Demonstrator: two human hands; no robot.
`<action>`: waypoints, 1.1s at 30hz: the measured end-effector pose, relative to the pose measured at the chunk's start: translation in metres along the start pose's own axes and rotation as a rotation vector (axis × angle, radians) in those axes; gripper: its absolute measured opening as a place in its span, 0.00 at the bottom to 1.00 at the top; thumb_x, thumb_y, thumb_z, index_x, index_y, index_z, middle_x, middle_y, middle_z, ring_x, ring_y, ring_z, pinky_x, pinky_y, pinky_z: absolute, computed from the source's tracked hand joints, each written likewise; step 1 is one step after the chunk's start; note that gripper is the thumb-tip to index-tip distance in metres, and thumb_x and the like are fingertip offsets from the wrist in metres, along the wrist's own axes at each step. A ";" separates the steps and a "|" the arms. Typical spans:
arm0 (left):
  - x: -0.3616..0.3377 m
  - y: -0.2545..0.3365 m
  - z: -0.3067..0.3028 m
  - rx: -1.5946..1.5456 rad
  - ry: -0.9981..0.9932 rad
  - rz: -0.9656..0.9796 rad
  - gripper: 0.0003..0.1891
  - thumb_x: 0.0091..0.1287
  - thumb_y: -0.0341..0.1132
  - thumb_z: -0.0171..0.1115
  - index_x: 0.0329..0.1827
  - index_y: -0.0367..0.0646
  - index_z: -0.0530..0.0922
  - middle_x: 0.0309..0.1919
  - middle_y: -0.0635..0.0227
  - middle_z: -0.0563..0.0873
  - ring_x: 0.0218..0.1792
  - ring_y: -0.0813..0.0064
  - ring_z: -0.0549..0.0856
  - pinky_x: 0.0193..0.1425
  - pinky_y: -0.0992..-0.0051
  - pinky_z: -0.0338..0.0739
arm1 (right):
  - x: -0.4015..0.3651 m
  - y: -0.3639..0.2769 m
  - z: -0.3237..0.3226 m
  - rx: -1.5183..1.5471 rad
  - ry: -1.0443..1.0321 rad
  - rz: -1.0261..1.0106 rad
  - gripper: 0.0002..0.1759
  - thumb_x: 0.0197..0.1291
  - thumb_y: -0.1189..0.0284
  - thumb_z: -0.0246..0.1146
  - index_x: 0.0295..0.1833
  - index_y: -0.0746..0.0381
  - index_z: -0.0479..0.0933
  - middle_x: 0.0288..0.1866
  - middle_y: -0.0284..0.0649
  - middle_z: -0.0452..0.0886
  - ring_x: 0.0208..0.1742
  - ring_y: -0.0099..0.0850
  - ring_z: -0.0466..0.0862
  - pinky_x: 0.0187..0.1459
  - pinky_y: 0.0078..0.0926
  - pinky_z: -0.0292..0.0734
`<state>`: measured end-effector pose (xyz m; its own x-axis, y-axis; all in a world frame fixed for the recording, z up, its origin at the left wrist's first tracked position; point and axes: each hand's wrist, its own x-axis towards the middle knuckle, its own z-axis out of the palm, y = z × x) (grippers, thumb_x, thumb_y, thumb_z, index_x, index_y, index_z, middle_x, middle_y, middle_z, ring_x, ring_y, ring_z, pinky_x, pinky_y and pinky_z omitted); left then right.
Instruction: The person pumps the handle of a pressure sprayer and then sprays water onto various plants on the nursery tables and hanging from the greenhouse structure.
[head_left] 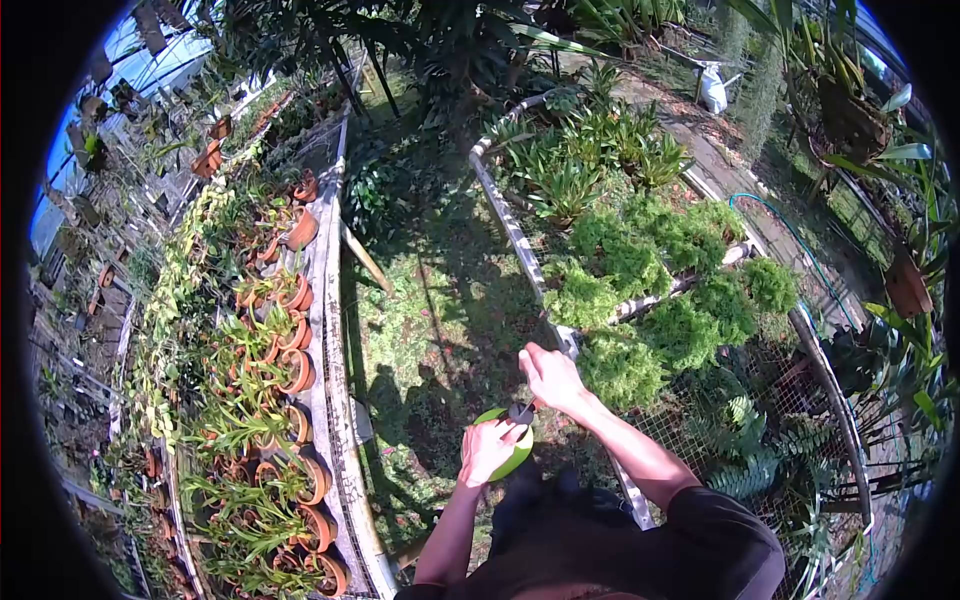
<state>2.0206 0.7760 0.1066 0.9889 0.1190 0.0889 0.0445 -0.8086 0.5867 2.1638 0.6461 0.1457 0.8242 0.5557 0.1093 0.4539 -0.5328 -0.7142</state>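
Note:
My left hand (489, 453) is in front of my body at the lower middle, its fingers closed round a bright green, smooth, curved object (515, 459). Its exact kind does not show, and the hand hides much of it. A small dark round piece (520, 412) sits at its upper edge, by my left fingertips. Just above and to the right is my right hand (552, 378), curled closed. A thin dark part runs from the round piece towards its underside. What the right fingers hold is hidden.
Terracotta pots (297, 370) with leafy plants line a long bench (335, 330) on the left. Feathery green plants (640, 265) grow on a raised mesh bed at the right. A grassy path (420, 310) runs between them. A hose (800, 240) and hanging pot (907, 287) are farther right.

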 end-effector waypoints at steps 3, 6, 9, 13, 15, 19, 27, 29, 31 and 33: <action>0.016 0.002 -0.005 0.090 0.030 0.052 0.07 0.62 0.44 0.66 0.37 0.54 0.86 0.22 0.62 0.83 0.22 0.60 0.83 0.26 0.63 0.75 | 0.009 0.006 0.045 -0.085 0.112 -0.025 0.17 0.73 0.61 0.47 0.41 0.64 0.71 0.21 0.53 0.79 0.28 0.54 0.83 0.32 0.50 0.78; 0.019 -0.014 -0.014 0.105 0.017 0.091 0.10 0.62 0.46 0.65 0.37 0.52 0.86 0.20 0.61 0.81 0.22 0.58 0.83 0.27 0.61 0.75 | 0.010 0.005 0.041 -0.050 -0.154 0.009 0.19 0.73 0.60 0.45 0.41 0.66 0.70 0.26 0.58 0.80 0.36 0.60 0.82 0.41 0.57 0.76; 0.024 -0.034 -0.013 0.061 0.059 0.043 0.10 0.62 0.46 0.65 0.35 0.52 0.87 0.21 0.61 0.82 0.23 0.57 0.83 0.28 0.61 0.76 | 0.040 -0.029 0.022 -0.074 0.057 0.046 0.19 0.73 0.60 0.46 0.39 0.65 0.70 0.23 0.56 0.79 0.29 0.54 0.83 0.32 0.51 0.77; 0.039 -0.038 -0.033 0.100 0.071 0.060 0.12 0.62 0.47 0.66 0.35 0.50 0.87 0.23 0.61 0.84 0.24 0.57 0.84 0.28 0.62 0.77 | 0.047 -0.015 0.061 -0.033 -0.019 0.035 0.19 0.72 0.62 0.47 0.37 0.65 0.73 0.27 0.56 0.81 0.34 0.53 0.84 0.37 0.51 0.78; 0.043 -0.053 -0.038 0.078 0.063 0.031 0.12 0.62 0.47 0.66 0.35 0.48 0.87 0.22 0.62 0.84 0.23 0.57 0.84 0.28 0.62 0.77 | 0.061 -0.037 0.014 0.061 -0.023 0.013 0.19 0.73 0.63 0.45 0.37 0.66 0.74 0.23 0.53 0.80 0.30 0.55 0.83 0.37 0.52 0.78; 0.064 -0.061 -0.033 0.224 0.082 0.141 0.09 0.61 0.47 0.67 0.36 0.55 0.87 0.20 0.64 0.83 0.20 0.59 0.82 0.24 0.63 0.75 | 0.064 -0.012 0.079 -0.116 0.042 -0.002 0.19 0.73 0.59 0.47 0.36 0.64 0.71 0.21 0.54 0.78 0.29 0.57 0.82 0.35 0.54 0.76; 0.090 -0.059 -0.027 0.226 0.064 0.193 0.09 0.61 0.49 0.67 0.35 0.58 0.88 0.19 0.64 0.83 0.20 0.60 0.82 0.25 0.61 0.75 | 0.077 0.005 0.076 -0.036 -0.002 0.109 0.22 0.73 0.58 0.45 0.44 0.68 0.71 0.27 0.60 0.81 0.37 0.59 0.83 0.44 0.57 0.76; 0.092 -0.052 -0.033 0.204 0.023 0.100 0.10 0.60 0.49 0.67 0.36 0.57 0.88 0.20 0.64 0.83 0.20 0.59 0.83 0.25 0.62 0.76 | 0.081 0.017 0.059 0.005 -0.062 0.052 0.23 0.73 0.58 0.44 0.45 0.69 0.71 0.29 0.61 0.81 0.39 0.59 0.83 0.45 0.56 0.76; 0.094 -0.055 -0.029 0.099 0.032 0.014 0.10 0.60 0.49 0.67 0.36 0.56 0.88 0.20 0.64 0.84 0.21 0.59 0.83 0.26 0.63 0.77 | 0.097 -0.031 -0.030 0.099 -0.001 0.130 0.22 0.74 0.58 0.43 0.42 0.69 0.71 0.28 0.59 0.81 0.36 0.57 0.84 0.42 0.54 0.78; 0.100 -0.016 -0.044 0.100 0.077 0.047 0.12 0.63 0.50 0.63 0.36 0.54 0.86 0.22 0.62 0.84 0.22 0.57 0.83 0.24 0.62 0.75 | 0.102 -0.020 0.003 -0.004 0.159 0.052 0.22 0.74 0.59 0.44 0.40 0.67 0.71 0.26 0.57 0.81 0.34 0.57 0.84 0.39 0.54 0.78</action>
<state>2.1128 0.8256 0.1415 0.9767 0.1200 0.1782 0.0159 -0.8675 0.4972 2.2379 0.7156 0.1689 0.8897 0.4192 0.1809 0.4105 -0.5608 -0.7190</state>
